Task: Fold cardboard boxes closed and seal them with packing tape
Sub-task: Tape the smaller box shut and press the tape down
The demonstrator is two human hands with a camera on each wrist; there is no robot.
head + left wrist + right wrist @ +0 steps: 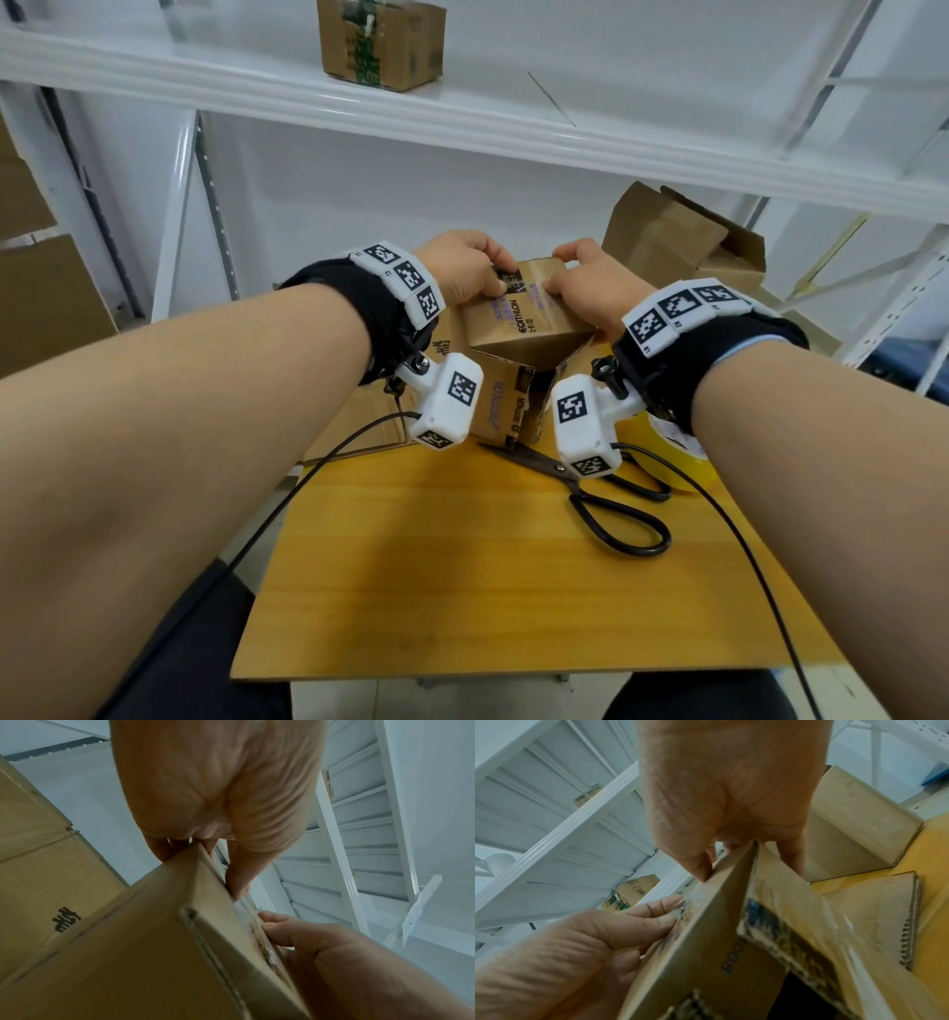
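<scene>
**Flaps coming down, tape untouched**

Nearest the person, on the yellow wooden surface [462,575], lie black-handled scissors [595,488]. Just to their right, partly hidden under the right wrist, sits a roll of yellowish packing tape [678,457]. Neither is in a hand, so sealing has not begun on this box, as far as I can judge.

Just beyond them stands the cardboard box [518,329], printed with a sports brand name, near the far edge of the surface. Its top flap is pressed down but not flat: a dark gap still shows under the near corner, and a side flap stands out on the right. Old clear tape and a label cling to the flap.

The left hand [462,272] grips the far left of the flap, thumb on top and fingers [164,850] curled over the edge. The right hand [585,288] pinches the right edge the same way, fingers [793,858] wrapped behind the cardboard.

What remains here: bring the flaps level, then cut and lay tape along the seam.

Farther back, an open box [683,241] waits with its flaps up. On the shelf above sits another box [380,43], closed and carrying green-printed tape, seemingly finished.
</scene>
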